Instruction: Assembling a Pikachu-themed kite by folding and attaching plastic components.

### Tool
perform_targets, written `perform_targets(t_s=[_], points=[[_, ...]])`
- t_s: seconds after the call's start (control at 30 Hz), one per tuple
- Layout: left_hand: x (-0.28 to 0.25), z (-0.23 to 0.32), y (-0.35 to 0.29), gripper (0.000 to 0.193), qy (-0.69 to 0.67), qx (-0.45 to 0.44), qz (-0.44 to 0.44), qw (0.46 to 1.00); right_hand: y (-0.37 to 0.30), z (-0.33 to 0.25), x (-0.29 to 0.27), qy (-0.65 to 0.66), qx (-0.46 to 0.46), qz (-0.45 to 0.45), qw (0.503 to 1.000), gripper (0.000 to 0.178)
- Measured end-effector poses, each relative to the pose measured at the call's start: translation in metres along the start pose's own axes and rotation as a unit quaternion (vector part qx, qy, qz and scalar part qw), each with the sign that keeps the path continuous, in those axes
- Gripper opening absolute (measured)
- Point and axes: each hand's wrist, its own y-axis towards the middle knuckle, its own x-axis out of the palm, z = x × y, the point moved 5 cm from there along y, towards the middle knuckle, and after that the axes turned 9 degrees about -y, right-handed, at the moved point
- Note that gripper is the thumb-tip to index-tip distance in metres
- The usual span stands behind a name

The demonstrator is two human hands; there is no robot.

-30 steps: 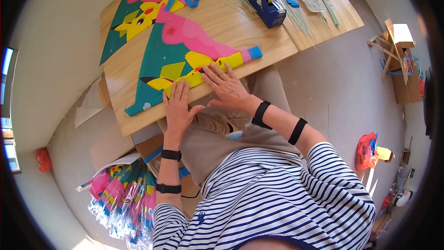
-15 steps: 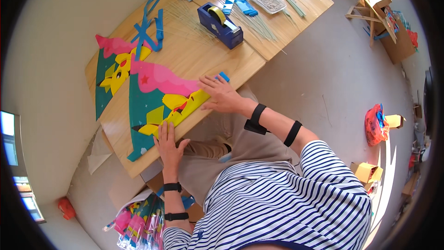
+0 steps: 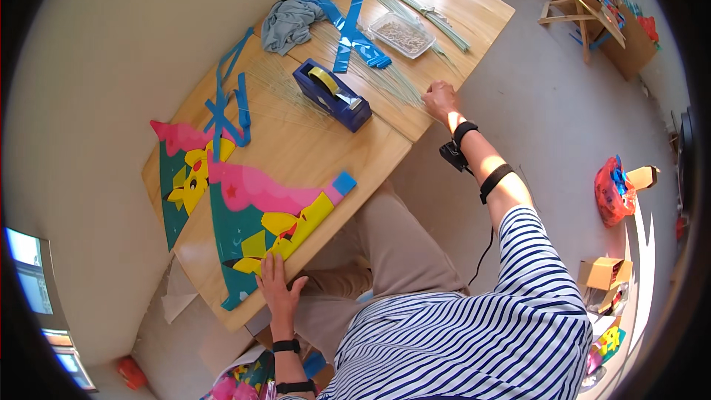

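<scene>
Along the near edge of the wooden table lies a folded printed kite sheet (image 3: 268, 191) in green, pink and yellow, with a blue tab at its right end. My left hand (image 3: 278, 287) rests on its yellow lower edge, fingers stretched out. My right hand (image 3: 443, 101) is at the table's right edge, beside the ends of the thin pale rods (image 3: 389, 78). Its fingers are curled together; whatever they may hold is hidden. A second printed kite sheet (image 3: 175, 196) lies at the left with blue ribbon strips (image 3: 219, 107) over its upper part.
A blue tape dispenser (image 3: 331, 96) stands mid-table. Behind it are a grey cloth (image 3: 289, 24), a folded blue strip (image 3: 368, 50), a clear box of small pieces (image 3: 404, 32) and a rod bundle (image 3: 437, 21). On the floor at right sit a red bag (image 3: 613, 196) and a cardboard box (image 3: 603, 272).
My right hand has left the kite sheet's right end and moved to the rods at the table's right edge, its fingers now curled. My left hand stays on the sheet. The view has shifted.
</scene>
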Motion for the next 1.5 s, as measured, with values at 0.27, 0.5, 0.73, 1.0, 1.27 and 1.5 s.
perform_targets(t_s=[0.27,0.5,0.73,1.0,1.27,1.5], points=[[-0.003,0.001,-0.002,0.088,-0.008,-0.02,-0.007,1.0,0.006,-0.021,-0.001,0.069,0.022,-0.088,0.993,0.022],[-0.004,0.005,0.003,0.086,-0.014,-0.009,-0.009,1.0,0.008,-0.001,0.0,0.023,0.032,-0.044,0.998,0.025],[-0.002,0.002,-0.003,0.086,-0.02,-0.01,0.005,1.0,-0.057,0.11,-0.029,0.102,-0.017,-0.146,0.984,0.007],[-0.002,0.005,0.0,0.084,-0.029,-0.009,0.004,1.0,-0.099,0.148,-0.014,0.246,0.046,-0.185,0.95,0.047],[0.0,0.014,0.01,0.078,0.019,-0.002,0.041,0.999,-0.025,0.114,0.011,0.13,0.023,0.028,0.991,0.025],[0.001,0.01,0.001,0.073,-0.005,-0.014,0.083,0.996,-0.158,0.2,-0.029,0.226,0.079,0.049,0.97,0.011]])
